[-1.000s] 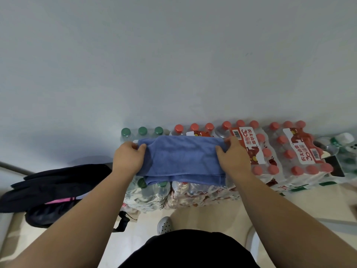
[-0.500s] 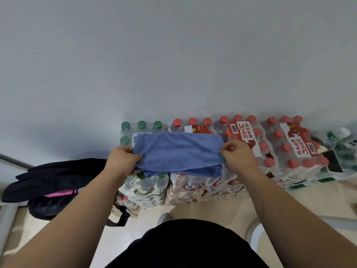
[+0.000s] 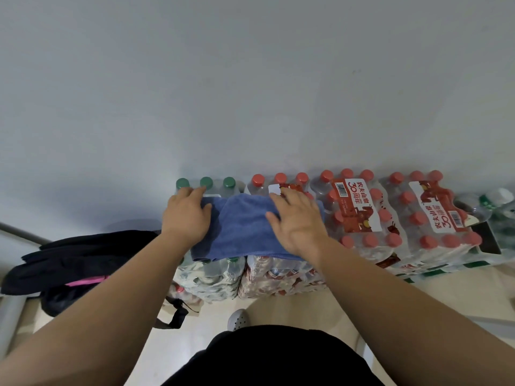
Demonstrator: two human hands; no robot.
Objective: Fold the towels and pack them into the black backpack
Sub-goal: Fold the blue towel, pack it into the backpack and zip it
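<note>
A blue towel (image 3: 242, 229) lies folded on top of shrink-wrapped packs of water bottles. My left hand (image 3: 186, 215) rests flat on the towel's left end, fingers spread toward the green caps. My right hand (image 3: 297, 220) presses flat on the right part of the towel, fingers apart. Neither hand grips the cloth. The black backpack (image 3: 75, 260) with a pink strip lies on the floor at the left, below and beside the bottle packs.
Packs with green caps (image 3: 206, 181) and red caps (image 3: 362, 215) line the grey wall (image 3: 250, 93). More red-capped packs (image 3: 434, 215) extend right. A backpack strap (image 3: 175, 316) lies on the pale floor by my shoe (image 3: 238, 319).
Both hands let go of the pinched towel edges and moved forward, now lying flat on the folded towel. The towel has been laid down on the packs.
</note>
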